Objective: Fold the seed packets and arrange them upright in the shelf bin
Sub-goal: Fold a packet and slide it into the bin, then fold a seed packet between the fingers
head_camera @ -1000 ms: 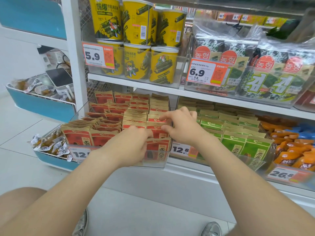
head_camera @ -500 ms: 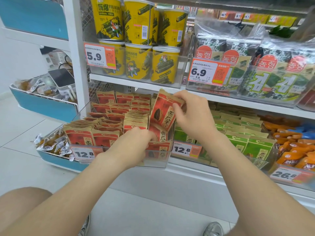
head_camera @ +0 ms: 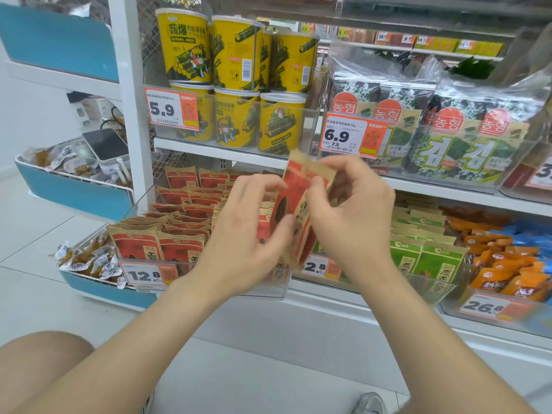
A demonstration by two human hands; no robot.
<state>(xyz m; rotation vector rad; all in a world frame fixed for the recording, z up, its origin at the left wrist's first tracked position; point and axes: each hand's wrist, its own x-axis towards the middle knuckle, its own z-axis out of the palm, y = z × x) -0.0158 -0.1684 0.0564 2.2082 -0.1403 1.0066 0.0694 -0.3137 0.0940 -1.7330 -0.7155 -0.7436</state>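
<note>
- Head view, risk: the red seed packet [head_camera: 298, 201] is held in the air over the right end of the shelf bin [head_camera: 263, 289]. A weak crease could spring open, or a slip could topple the standing packets [head_camera: 179, 249] below.
- Head view, hands: the left hand [head_camera: 245, 234] and right hand [head_camera: 352, 222] both curl round the packet and pinch it, so it bends between them.

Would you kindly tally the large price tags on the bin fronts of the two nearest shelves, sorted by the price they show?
5.9 tag: 1
6.9 tag: 1
12.8 tags: 2
26.8 tag: 1
cut-off tag at the right edge, price not fully readable: 1
Total: 6
</note>
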